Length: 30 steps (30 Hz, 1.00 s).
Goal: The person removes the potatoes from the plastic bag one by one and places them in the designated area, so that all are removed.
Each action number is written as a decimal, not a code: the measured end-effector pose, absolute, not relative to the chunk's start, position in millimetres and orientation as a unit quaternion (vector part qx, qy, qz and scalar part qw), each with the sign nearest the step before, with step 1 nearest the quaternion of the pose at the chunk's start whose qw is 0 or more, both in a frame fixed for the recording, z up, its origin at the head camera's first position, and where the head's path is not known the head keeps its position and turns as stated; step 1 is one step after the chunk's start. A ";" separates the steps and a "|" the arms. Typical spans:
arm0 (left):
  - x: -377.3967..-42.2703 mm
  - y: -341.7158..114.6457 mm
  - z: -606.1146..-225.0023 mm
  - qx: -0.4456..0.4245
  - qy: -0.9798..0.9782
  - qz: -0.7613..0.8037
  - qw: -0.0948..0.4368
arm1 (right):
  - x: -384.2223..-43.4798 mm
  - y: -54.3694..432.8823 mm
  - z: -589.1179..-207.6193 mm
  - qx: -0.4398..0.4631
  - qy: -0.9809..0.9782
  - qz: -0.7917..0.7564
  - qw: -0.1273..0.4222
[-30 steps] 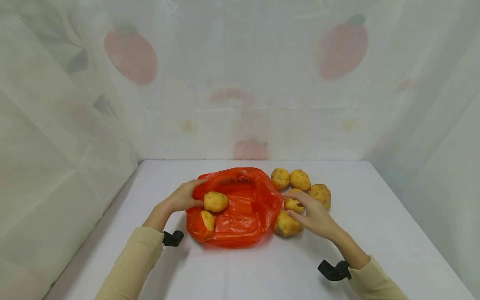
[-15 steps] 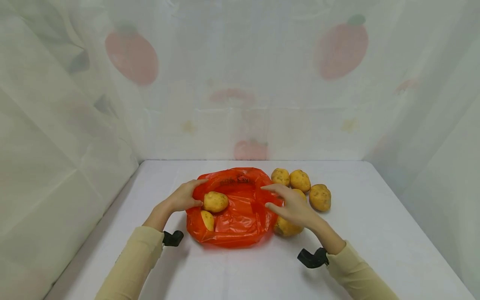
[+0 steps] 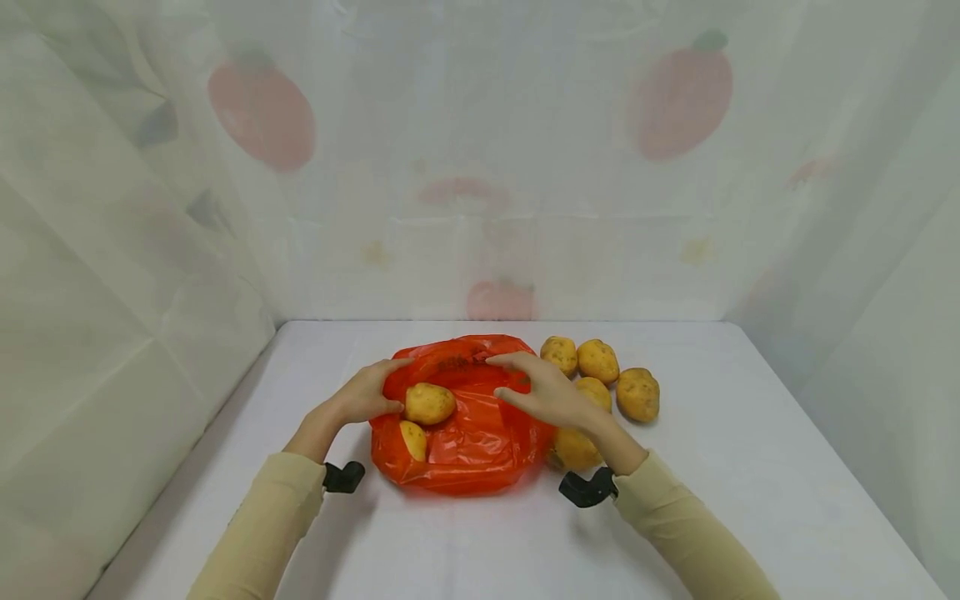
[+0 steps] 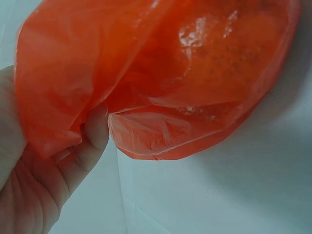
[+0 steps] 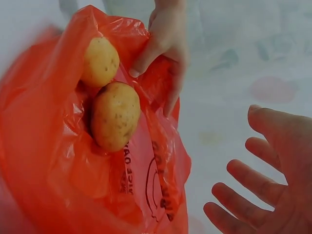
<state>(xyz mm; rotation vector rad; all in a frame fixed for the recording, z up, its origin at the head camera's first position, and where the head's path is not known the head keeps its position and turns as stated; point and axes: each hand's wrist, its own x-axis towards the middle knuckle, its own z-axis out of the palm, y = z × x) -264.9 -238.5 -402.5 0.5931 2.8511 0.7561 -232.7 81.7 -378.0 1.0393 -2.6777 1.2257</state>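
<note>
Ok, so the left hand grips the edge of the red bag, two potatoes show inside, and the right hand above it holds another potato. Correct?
Not quite: the right hand above it is open and empty, as the right wrist view shows. The rest stands: the left hand grips the edge of the red bag, and two potatoes show inside.

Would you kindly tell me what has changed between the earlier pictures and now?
The right hand has moved left, from beside the five potatoes outside the bag to above the right part of the red plastic bag. It holds nothing; nothing was visibly grasped or released. The left hand stays on the bag's left edge, and two potatoes remain inside.
</note>
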 end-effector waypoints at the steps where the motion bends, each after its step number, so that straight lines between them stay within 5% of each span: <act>1: -264.6 -238.5 -402.5 0.195 0.945 0.252 0.066 | -235.0 78.7 -378.0 0.333 -0.857 0.392 0.007; 30: -263.2 -236.8 -402.9 0.187 0.947 0.253 0.069 | -279.9 23.8 -409.6 0.311 -0.858 0.405 -0.061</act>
